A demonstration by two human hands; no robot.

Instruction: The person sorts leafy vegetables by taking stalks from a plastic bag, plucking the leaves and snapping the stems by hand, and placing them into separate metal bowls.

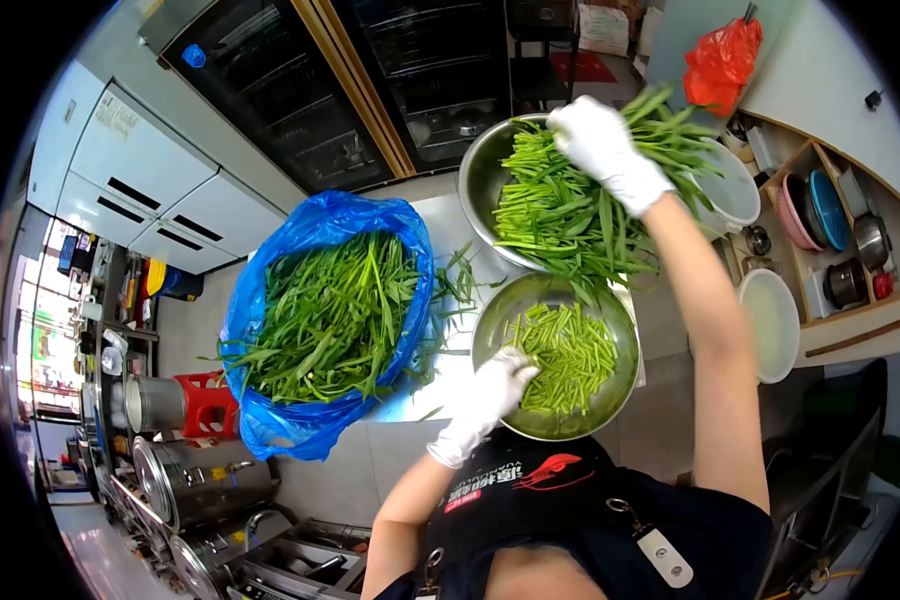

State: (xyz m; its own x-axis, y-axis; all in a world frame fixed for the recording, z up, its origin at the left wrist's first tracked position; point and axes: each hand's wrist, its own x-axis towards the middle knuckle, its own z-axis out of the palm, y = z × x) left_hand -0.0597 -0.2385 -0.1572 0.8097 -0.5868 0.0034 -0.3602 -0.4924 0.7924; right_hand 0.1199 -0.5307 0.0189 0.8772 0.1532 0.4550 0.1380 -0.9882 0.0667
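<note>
My left hand, in a white glove, is over the left rim of the near metal bowl. Its fingers are curled together, and what they may hold is hidden. Short cut green stems lie in this bowl. My right hand, also gloved in white, is closed at the long leafy greens, which look like water spinach. These greens fill the far metal bowl and hang over its right side. Some leaves beside the right hand are blurred.
A blue plastic bag full of leafy greens stands left on the metal table, with loose leaves beside it. White buckets stand at right, near a shelf of pans. Large steel pots stand lower left; a glass-door cabinet is behind.
</note>
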